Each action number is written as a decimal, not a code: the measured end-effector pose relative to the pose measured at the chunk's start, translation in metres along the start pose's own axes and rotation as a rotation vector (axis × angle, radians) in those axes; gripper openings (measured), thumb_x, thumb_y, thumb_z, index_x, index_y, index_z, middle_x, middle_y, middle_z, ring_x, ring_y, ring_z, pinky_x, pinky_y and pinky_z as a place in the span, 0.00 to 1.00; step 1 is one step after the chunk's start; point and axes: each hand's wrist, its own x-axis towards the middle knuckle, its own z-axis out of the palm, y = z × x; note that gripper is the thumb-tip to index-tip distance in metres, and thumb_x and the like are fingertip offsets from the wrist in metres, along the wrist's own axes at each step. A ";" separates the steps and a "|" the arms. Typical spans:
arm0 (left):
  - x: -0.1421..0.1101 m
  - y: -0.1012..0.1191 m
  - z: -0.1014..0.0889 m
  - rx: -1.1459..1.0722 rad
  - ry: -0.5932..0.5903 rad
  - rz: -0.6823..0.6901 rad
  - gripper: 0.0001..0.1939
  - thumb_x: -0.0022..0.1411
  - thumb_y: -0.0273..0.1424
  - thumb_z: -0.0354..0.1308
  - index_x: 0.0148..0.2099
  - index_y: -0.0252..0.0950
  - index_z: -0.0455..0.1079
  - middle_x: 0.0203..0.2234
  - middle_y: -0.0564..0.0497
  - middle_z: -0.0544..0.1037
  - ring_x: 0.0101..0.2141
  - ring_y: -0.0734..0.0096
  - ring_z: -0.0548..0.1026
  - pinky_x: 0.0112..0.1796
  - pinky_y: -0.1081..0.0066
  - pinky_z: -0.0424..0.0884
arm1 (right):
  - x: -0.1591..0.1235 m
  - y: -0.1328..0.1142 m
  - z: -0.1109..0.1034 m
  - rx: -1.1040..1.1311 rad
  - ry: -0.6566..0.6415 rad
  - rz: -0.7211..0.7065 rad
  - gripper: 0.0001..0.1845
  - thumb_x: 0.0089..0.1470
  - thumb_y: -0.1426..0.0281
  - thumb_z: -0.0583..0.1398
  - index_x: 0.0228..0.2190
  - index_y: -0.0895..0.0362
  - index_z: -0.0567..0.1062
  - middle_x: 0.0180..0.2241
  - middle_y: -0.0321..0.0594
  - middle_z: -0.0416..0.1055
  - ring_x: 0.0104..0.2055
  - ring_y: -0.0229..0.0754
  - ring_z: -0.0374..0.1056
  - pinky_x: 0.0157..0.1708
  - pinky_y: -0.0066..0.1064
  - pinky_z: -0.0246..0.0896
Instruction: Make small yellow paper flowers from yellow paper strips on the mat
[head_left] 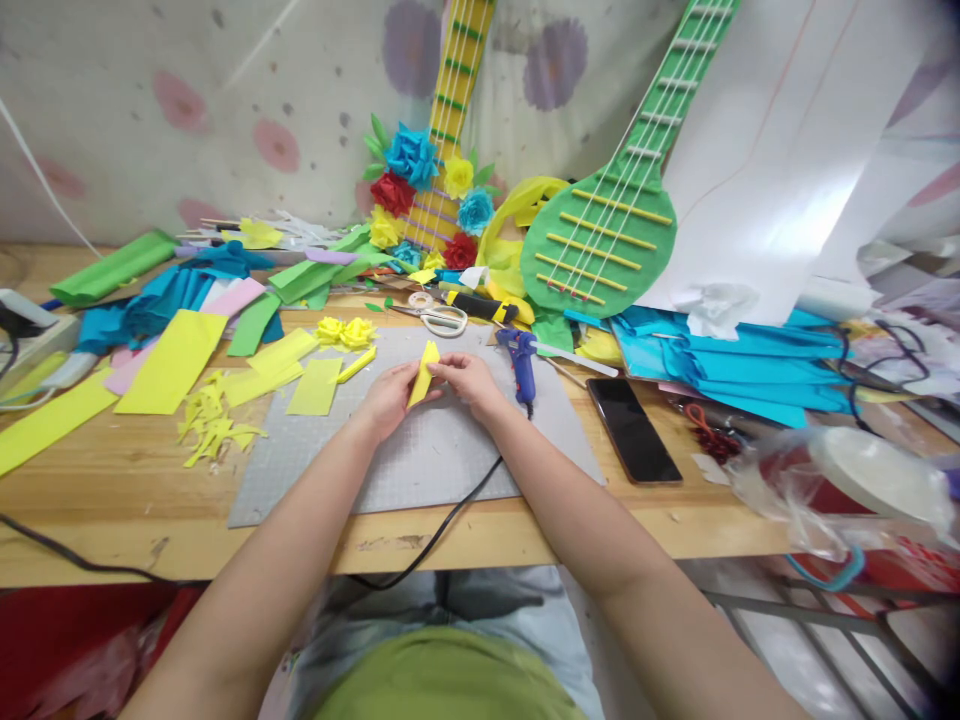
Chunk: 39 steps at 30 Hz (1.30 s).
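Observation:
A folded strip of yellow crepe paper (pixel 424 374) stands between my two hands, above the grey cutting mat (pixel 300 480). My left hand (pixel 395 396) is closed round its left side. The fingertips of my right hand (pixel 466 378) pinch its right edge. Left of my hands lie a yellow paper rectangle (pixel 315 387), a rolled yellow strip (pixel 356 365) and yellow paper flowers (pixel 345 333). Just beyond my hands are scissors (pixel 442 320) with pale handles. To the right, a blue glue gun (pixel 519 365) rests on the mat, its cord running toward me.
Yellow paper scraps (pixel 214 420) and coloured crepe sheets (pixel 172 365) cover the left side. A phone (pixel 634 430) lies right of the mat. Behind stand a green paper-covered instrument (pixel 600 245) and a yellow one (pixel 457 90) with paper flowers. Blue crepe paper (pixel 735 360) is stacked at right.

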 end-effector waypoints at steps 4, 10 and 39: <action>0.000 -0.003 -0.003 0.047 -0.034 0.015 0.07 0.56 0.27 0.54 0.33 0.30 0.73 0.34 0.45 0.78 0.33 0.72 0.75 0.38 0.69 0.73 | 0.003 0.003 -0.001 -0.006 0.015 -0.010 0.12 0.33 0.67 0.65 0.21 0.60 0.68 0.17 0.30 0.64 0.19 0.28 0.57 0.20 0.22 0.50; 0.002 -0.010 -0.007 0.133 -0.140 0.100 0.13 0.50 0.26 0.60 0.41 0.33 0.73 0.42 0.47 0.76 0.40 0.69 0.74 0.44 0.67 0.70 | 0.005 0.006 -0.001 -0.009 0.038 -0.027 0.13 0.32 0.66 0.65 0.21 0.60 0.69 0.18 0.30 0.65 0.19 0.28 0.57 0.20 0.22 0.50; -0.008 -0.006 0.002 0.411 -0.066 0.103 0.07 0.54 0.30 0.56 0.34 0.31 0.68 0.25 0.51 0.73 0.17 0.84 0.64 0.18 0.80 0.60 | 0.005 0.003 -0.011 -0.068 -0.107 -0.129 0.14 0.38 0.62 0.63 0.21 0.58 0.66 0.18 0.29 0.63 0.18 0.28 0.54 0.19 0.23 0.46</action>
